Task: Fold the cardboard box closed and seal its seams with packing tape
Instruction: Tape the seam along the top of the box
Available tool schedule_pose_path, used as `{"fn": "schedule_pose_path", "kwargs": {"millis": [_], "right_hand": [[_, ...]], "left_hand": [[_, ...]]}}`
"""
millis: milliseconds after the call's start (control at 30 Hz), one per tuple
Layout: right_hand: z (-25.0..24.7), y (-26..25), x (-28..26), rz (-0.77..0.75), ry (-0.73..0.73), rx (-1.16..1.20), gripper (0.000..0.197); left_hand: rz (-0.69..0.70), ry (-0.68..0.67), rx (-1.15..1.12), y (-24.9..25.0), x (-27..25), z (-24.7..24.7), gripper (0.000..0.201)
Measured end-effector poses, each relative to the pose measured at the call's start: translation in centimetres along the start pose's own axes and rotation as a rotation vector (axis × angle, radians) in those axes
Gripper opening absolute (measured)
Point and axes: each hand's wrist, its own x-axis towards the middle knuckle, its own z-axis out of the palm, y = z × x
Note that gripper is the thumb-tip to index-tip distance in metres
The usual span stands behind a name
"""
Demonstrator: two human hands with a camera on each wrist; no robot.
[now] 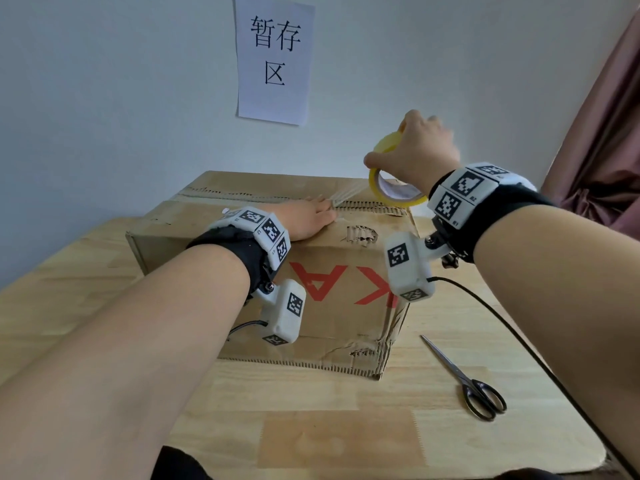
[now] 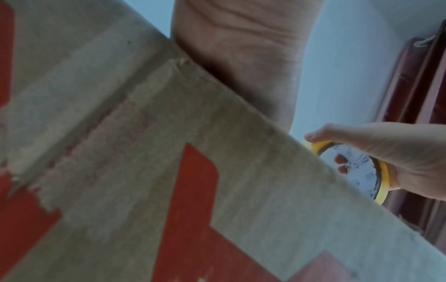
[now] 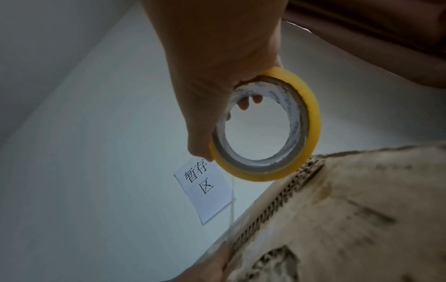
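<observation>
A big brown cardboard box (image 1: 277, 271) sits on the wooden table (image 1: 346, 410), close to the far wall. Its top flaps are folded down flat, so what is inside cannot be seen. The card is worn, with a torn patch on the near flap and rough, wavy edges along the middle seam.

The left hand (image 1: 310, 220) lies flat on top of the box with its fingers straight, pressing on the seam near the middle. A clear strip of tape (image 1: 349, 196) starts right at those fingertips and runs to the right, up off the box.

Red letters are printed on the near side of the box. An "A" and a "K" can be read, upside down from here.

On the wall past the box hangs a white paper sign (image 1: 275, 57) with black writing: 暂存区.

The strip ends at the yellow tape roll (image 1: 391, 188). The roll is held up in the air over the far right part of the box, just above the seam. The right hand (image 1: 419, 154) grips it, with the thumb on the outside and two fingertips poking through the hole. The white inside of the roll has small print, too blurry to read.

Black scissors (image 1: 474, 382) lie closed on the table, right of the box and nearer. A dark pink curtain (image 1: 606, 133) hangs at the far right.
</observation>
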Motion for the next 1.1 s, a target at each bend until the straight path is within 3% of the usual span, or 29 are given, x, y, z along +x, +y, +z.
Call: {"fn": "schedule_pose_path", "kwargs": {"millis": [100, 333, 600, 800, 967, 1100], "right_hand": [[0.1, 0.8, 0.1, 0.070, -0.055, 0.083, 0.080], [1.3, 2.5, -0.7, 0.028, 0.003, 0.285, 0.066], [2.3, 1.2, -0.6, -0.039, 0.004, 0.187, 0.062], [2.5, 0.8, 0.1, 0.022, -0.017, 0.141, 0.058], [2.4, 1.0, 0.0, 0.036, -0.012, 0.166, 0.059], [2.1, 1.4, -0.1, 0.030, -0.015, 0.205, 0.060]], "left_hand": [[0.003, 0.006, 0.009, 0.0, 0.2, 0.1, 0.053], [-0.009, 0.006, 0.027, 0.7, 0.8, -0.2, 0.052], [-0.008, -0.038, 0.187, 4.3, 1.0, -0.6, 0.057], [0.042, 0.016, 0.015, -0.5, 0.9, -0.2, 0.070], [0.022, 0.074, -0.047, -4.2, 0.0, 0.0, 0.061], [-0.015, 0.074, -0.014, -4.2, 0.1, 0.0, 0.059]]}}
